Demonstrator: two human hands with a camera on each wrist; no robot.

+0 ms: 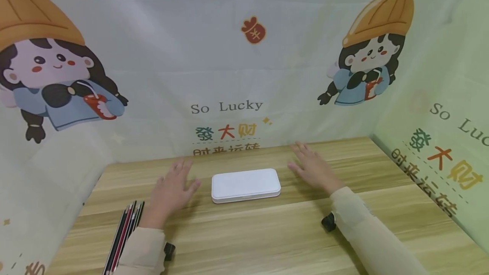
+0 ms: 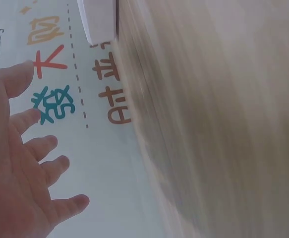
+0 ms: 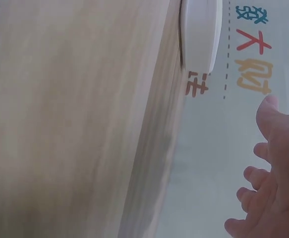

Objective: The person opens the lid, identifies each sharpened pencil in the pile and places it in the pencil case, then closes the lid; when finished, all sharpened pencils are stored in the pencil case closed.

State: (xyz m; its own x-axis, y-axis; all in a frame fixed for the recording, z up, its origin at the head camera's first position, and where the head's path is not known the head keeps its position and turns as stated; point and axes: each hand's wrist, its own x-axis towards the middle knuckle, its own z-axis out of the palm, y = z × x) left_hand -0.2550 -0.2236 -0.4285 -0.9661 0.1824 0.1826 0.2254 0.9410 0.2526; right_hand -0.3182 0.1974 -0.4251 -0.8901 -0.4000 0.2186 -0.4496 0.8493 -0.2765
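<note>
A white rectangular case (image 1: 246, 185) with rounded corners lies closed on the wooden table, between the two hands. To its left, my left hand (image 1: 171, 192) is held with fingers spread and nothing in it. My right hand (image 1: 314, 169) is on the case's other side, fingers extended and holding nothing. Both hands are apart from the case. In the left wrist view the case's end (image 2: 100, 22) shows at the top, beyond the spread left hand (image 2: 23, 163). The right wrist view shows its other end (image 3: 200, 37) and the right hand's (image 3: 275, 173) separated fingers.
Several pencils (image 1: 124, 232), dark and red, lie in a bundle at the table's left, partly hidden by the left sleeve (image 1: 142, 249). A printed cloth (image 1: 229, 54) with cartoon figures hangs behind the wooden table (image 1: 244, 241) and along both sides.
</note>
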